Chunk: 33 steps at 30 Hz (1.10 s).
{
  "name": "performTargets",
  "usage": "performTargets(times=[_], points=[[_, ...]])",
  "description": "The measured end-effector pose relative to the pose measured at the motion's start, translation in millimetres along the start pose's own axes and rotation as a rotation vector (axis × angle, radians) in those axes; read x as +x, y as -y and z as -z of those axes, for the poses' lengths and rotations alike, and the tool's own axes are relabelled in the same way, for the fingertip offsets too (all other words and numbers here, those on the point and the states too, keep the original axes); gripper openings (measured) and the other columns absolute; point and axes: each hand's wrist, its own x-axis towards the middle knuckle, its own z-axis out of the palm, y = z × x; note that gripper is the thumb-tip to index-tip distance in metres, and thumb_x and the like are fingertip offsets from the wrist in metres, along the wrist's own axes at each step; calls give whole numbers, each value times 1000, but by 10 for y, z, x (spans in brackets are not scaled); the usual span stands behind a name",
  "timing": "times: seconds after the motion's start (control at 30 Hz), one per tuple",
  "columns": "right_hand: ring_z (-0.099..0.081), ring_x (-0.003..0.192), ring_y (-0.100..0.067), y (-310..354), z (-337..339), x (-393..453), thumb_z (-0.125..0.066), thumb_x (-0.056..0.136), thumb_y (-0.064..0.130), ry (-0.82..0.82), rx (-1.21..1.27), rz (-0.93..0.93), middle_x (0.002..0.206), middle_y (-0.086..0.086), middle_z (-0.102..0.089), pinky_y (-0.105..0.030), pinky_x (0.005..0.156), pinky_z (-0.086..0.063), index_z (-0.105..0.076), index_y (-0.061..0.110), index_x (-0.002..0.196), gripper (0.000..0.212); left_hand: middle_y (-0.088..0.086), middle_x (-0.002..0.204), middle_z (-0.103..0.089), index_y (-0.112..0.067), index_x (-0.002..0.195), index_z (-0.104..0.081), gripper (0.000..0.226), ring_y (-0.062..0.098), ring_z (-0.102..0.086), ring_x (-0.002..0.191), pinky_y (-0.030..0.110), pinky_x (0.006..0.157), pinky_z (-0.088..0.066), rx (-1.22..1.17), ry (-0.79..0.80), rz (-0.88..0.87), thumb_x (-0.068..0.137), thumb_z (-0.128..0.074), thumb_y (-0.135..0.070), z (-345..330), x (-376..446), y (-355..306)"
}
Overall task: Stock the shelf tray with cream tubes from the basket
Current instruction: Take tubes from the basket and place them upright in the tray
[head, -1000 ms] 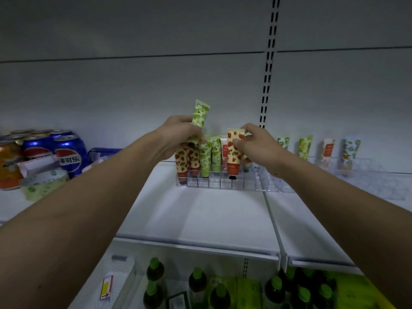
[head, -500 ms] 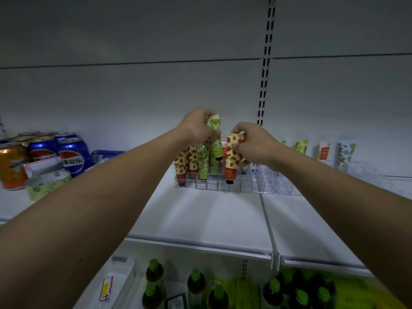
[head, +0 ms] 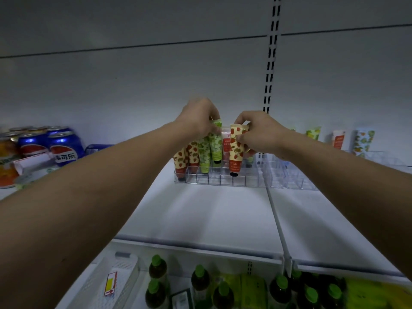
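Clear plastic shelf tray (head: 219,179) sat at the back of the white shelf (head: 200,215), divided into small compartments. Head view: four tubes stood cap-down in its left slots, two strawberry-print, then two green-print. Left hand (head: 198,118) pinched the top of a green cream tube (head: 215,143), its dark cap down in a tray slot next to those. Right hand (head: 259,132) gripped the strawberry cream tube (head: 236,150) near its upper end, held upright, black cap at the tray's front row; could not tell whether it touched the slot floor. A pink tube (head: 226,142) stood between the two held ones, behind them.

Both forearms crossed the shelf and hid part of the tray's rear rows. A second clear tray (head: 296,175) lay just beside, to the right, past the slotted upright (head: 270,63); more tubes (head: 363,140) stood far right. Blue cola cans (head: 64,147) sat at left. Green-capped bottles (head: 157,269) stood on the shelf below. Basket not seen.
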Motion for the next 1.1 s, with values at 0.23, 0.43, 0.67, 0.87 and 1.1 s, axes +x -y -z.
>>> performTargets(times=[0.23, 0.43, 0.67, 0.87, 1.1], points=[[-70, 81, -33, 76, -22, -11, -53, 91, -4, -2, -16, 14, 100, -19, -65, -50, 70, -61, -57, 15, 100, 21, 5, 107, -66, -11, 107, -70, 30, 20, -60, 94, 30, 80, -49, 115, 32, -14, 78, -77, -18, -135, -82, -10], [-70, 84, -34, 160, -46, -89, -53, 91, -5, -9, -56, 24, 103, -19, -64, -50, 71, -60, -58, 15, 101, 22, 9, 107, -63, -11, 114, -67, 28, 24, -57, 97, 30, 76, -45, 271, -11, -34, 86, -70, -15, -273, -142, -10], [-64, 88, -22, 393, -30, -186, -61, 93, 11, -78, -178, 121, 100, -8, -65, -35, 72, -55, -65, 13, 101, 9, 4, 119, -59, -22, 122, -62, 29, 23, -51, 111, 40, 89, -47, 164, -184, -121, 95, -53, -31, 17, -562, 140], [-64, 87, -24, 612, -250, -146, -58, 93, 4, -102, -289, 177, 104, -11, -64, -30, 67, -54, -65, 12, 101, 13, -3, 116, -62, -30, 111, -65, 27, 17, -56, 101, 39, 87, -50, 11, 46, -59, 93, -49, -42, -242, -1421, 480], [-62, 96, -29, 701, -647, -26, -57, 92, 1, -152, -422, 266, 110, -11, -63, -42, 83, -56, -65, 12, 101, 16, -3, 141, -41, -42, 138, -42, 53, 23, -36, 129, 53, 105, -28, 137, 260, 16, 92, -27, -63, -532, -1614, 641]])
